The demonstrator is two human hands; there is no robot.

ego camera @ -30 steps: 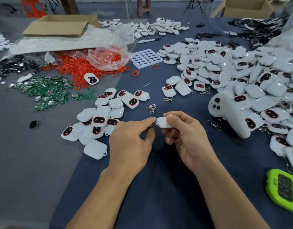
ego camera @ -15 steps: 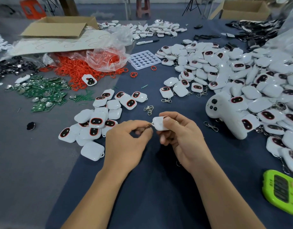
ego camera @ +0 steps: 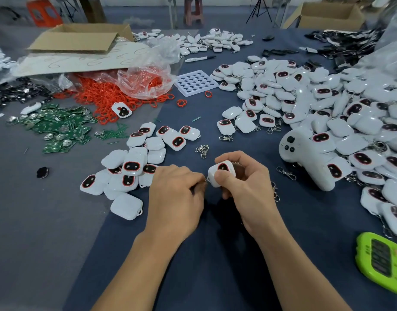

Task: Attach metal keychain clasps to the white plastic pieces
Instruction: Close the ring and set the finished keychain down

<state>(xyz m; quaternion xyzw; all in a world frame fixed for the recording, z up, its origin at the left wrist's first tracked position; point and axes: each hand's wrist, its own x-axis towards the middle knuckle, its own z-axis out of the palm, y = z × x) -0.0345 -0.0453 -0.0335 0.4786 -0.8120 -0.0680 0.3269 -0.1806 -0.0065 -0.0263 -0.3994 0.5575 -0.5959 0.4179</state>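
Dark blue cloth tabletop (ego camera: 215, 270), grey floor (ego camera: 143, 17) beyond its far edge, reddish stool (ego camera: 194, 13), black tripod (ego camera: 259, 10), orange plastic object (ego camera: 44, 13) past the far-left corner, soft even light

A white plastic piece (ego camera: 222, 172), red-rimmed dark oval facing up, sits tilted in the right hand (ego camera: 244, 187) above the desk (ego camera: 215, 243); a metal clasp (ego camera: 206, 180) touches its left corner. Loose clasps (ego camera: 202, 151) lie just beyond
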